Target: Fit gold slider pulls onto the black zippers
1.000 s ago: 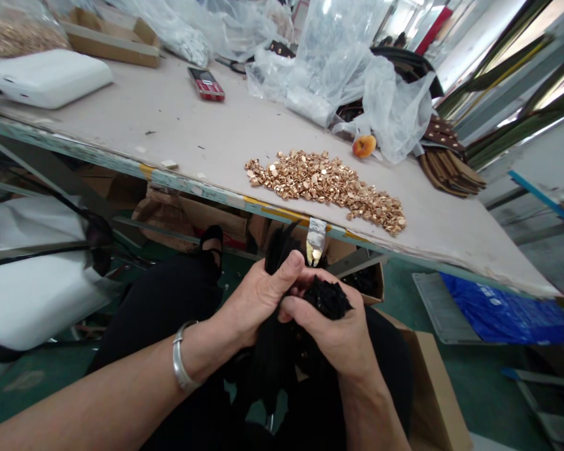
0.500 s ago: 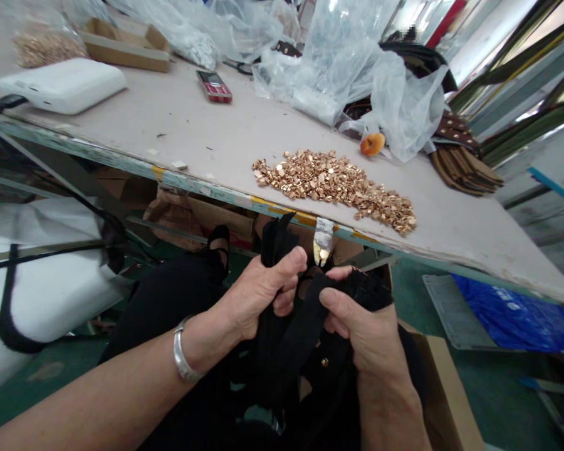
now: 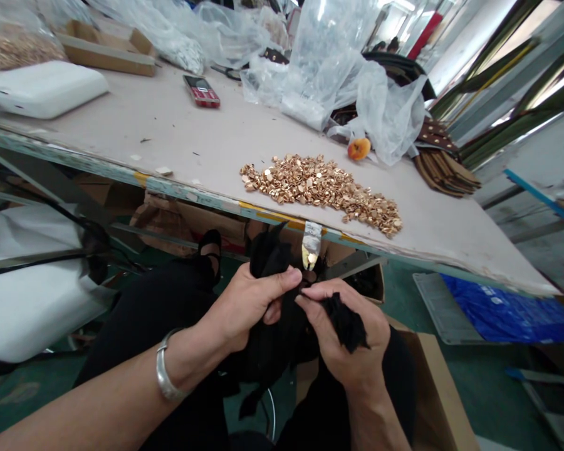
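Note:
My left hand [image 3: 251,307], with a silver bangle at the wrist, is closed round a bunch of black fabric strips [image 3: 270,254]. The strips stick up above the fist and hang down below it. Close beside it, my right hand [image 3: 350,332] pinches with thumb and forefinger near my left thumb. A crumpled end of black fabric [image 3: 345,322] pokes out of the right hand's grip. Just above both hands, a metal jaw-like fixture [image 3: 312,241] juts from the table edge with a small gold piece at its tip. A heap of small gold metal pieces [image 3: 319,185] lies behind it.
On the table [image 3: 160,134] are a phone [image 3: 202,92], a white device [image 3: 44,88], an open cardboard tray [image 3: 108,53], plastic bags [image 3: 310,81], an orange-yellow fruit [image 3: 358,149] and stacked brown pieces [image 3: 444,169]. A cardboard box [image 3: 439,382] stands at lower right.
My right hand has turned and moved left, its fingertips now close to my left thumb. The strip stretched between the hands no longer shows. The whole view has shifted slightly.

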The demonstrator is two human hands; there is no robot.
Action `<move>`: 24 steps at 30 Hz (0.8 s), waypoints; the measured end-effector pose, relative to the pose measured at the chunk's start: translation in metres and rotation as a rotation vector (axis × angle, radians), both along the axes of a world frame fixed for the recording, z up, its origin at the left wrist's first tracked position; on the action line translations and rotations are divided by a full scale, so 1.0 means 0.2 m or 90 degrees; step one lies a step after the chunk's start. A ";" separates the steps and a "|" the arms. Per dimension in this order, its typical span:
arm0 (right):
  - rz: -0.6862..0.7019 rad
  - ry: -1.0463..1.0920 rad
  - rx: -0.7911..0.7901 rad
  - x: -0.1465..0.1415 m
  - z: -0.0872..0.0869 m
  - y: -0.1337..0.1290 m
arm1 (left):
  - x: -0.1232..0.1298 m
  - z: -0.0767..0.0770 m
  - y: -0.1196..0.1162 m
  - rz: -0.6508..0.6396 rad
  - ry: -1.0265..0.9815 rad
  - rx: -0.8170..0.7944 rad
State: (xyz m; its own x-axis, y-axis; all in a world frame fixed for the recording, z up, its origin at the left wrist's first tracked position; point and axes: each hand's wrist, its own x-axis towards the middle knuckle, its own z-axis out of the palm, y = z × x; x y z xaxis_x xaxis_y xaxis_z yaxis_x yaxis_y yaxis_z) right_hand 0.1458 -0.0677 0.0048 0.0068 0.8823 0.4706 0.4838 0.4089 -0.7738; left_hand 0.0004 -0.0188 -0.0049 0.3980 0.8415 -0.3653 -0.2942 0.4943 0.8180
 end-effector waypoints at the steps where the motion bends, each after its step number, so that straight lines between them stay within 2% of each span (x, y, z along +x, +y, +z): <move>1: -0.006 -0.010 0.019 -0.01 0.00 0.00 | 0.00 0.00 0.00 -0.007 -0.001 -0.015; 3: -0.048 0.036 0.023 -0.02 0.00 0.01 | 0.00 0.00 0.00 -0.030 -0.005 -0.040; 6: -0.086 0.165 -0.064 -0.02 -0.02 0.03 | 0.00 0.00 0.00 -0.053 -0.025 -0.064; 9: -0.071 0.260 -0.173 -0.02 -0.03 0.04 | 0.01 0.00 0.00 -0.041 -0.038 -0.061; 12: -0.063 0.380 -0.241 -0.02 -0.04 0.04 | 0.01 0.01 0.02 -0.040 -0.059 -0.054; 15: -0.023 0.505 -0.330 -0.02 -0.03 0.05 | 0.00 0.03 0.05 -0.050 -0.058 -0.045; 18: -0.011 0.607 -0.411 -0.02 0.00 0.08 | 0.00 0.05 0.08 -0.024 -0.033 -0.034; 21: -0.038 0.700 -0.452 -0.02 0.02 0.10 | 0.01 0.06 0.09 -0.005 -0.025 -0.038; 24: -0.045 0.718 -0.461 -0.02 0.02 0.12 | 0.02 0.06 0.10 -0.007 -0.023 -0.047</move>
State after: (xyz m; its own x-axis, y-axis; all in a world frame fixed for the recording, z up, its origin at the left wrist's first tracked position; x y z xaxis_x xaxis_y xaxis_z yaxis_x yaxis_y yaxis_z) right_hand 0.1416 -0.0442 0.0086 0.1348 0.9100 -0.3922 -0.5540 -0.2589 -0.7913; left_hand 0.0039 0.0013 0.0067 0.4214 0.8079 -0.4119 -0.3165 0.5566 0.7681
